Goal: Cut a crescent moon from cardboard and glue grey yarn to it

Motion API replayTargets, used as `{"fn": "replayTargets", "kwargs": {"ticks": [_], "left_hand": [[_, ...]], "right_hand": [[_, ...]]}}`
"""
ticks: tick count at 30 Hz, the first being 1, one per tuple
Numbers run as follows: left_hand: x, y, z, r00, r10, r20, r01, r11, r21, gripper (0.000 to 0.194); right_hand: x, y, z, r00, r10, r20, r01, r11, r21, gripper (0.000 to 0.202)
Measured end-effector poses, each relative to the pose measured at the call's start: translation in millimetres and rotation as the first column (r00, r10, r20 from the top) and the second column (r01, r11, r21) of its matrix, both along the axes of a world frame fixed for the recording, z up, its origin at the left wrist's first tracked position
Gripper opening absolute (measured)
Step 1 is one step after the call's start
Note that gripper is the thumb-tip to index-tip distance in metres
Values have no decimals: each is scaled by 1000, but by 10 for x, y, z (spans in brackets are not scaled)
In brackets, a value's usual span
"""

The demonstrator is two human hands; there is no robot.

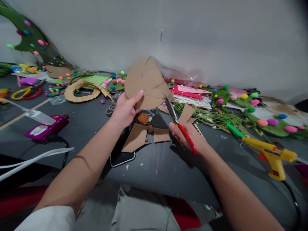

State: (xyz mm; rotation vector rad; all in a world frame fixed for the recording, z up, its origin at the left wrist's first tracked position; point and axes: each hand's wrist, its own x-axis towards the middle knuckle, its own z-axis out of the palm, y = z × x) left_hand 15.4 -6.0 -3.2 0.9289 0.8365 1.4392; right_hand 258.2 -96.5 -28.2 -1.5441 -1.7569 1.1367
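Note:
My left hand point(126, 109) grips a rounded piece of cardboard point(145, 81) by its lower left edge, thumb on the front face. Dark pencil-like lines run across the cardboard. My right hand point(186, 134) is closed round the red handles of a pair of scissors point(172, 112). Their blades point up toward the lower right edge of the cardboard; whether they touch it I cannot tell. Below the hands lie cut cardboard scraps point(136, 138), one of them partly over a dark phone point(122, 158).
A yellow glue gun point(271, 152) lies at the right, its cord hanging off the table. At the left are a purple power strip point(48, 128), yellow and red scissors point(27, 93) and a cardboard ring point(81, 91). Green yarn point(216, 117) and felt shapes with pompoms line the wall.

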Motion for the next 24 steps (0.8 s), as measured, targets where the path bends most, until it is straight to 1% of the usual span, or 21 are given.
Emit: {"fn": "replayTargets", "kwargs": {"ticks": [1, 2, 3, 4, 5, 7, 9, 12, 15, 20, 24], "left_hand": [[25, -45, 23, 998, -56, -15, 56, 998, -13, 52], [46, -82, 42, 998, -55, -10, 55, 998, -13, 61], [64, -109, 53, 999, -37, 4, 37, 999, -14, 65], [80, -126, 57, 1000, -4, 24, 4, 1000, -13, 65], [95, -135, 54, 999, 34, 42, -33, 999, -18, 60], [121, -140, 34, 997, 65, 43, -64, 997, -38, 45], [142, -149, 14, 999, 33, 8, -32, 998, -45, 38], [162, -189, 13, 998, -58, -30, 57, 998, -22, 40], [175, -229, 35, 993, -114, -1, 114, 993, -25, 40], [150, -205, 56, 992, -122, 38, 125, 987, -100, 36], [95, -159, 64, 979, -199, 52, 204, 969, -142, 34]], "right_hand": [[-29, -9, -14, 1000, -24, -14, 24, 1000, 1, 59], [-49, -17, -22, 999, -39, -29, 39, 999, -2, 60], [-63, -24, -23, 998, -44, -33, 44, 999, -6, 61], [-73, -31, -20, 999, -38, -26, 38, 999, -5, 61], [-81, -37, -12, 1000, -24, -7, 24, 1000, 0, 61], [-102, -49, 4, 999, 6, 43, -7, 999, 32, 62], [-130, -60, 11, 997, 8, 82, -15, 996, 85, 62], [-168, -69, -1, 995, -15, 94, 2, 991, 137, 62], [-171, -68, -9, 994, -9, 108, -4, 993, 122, 61], [-80, -46, 46, 987, 9, 161, -22, 997, 80, 62], [45, -10, 102, 993, 50, 110, -56, 997, 54, 61]]}}
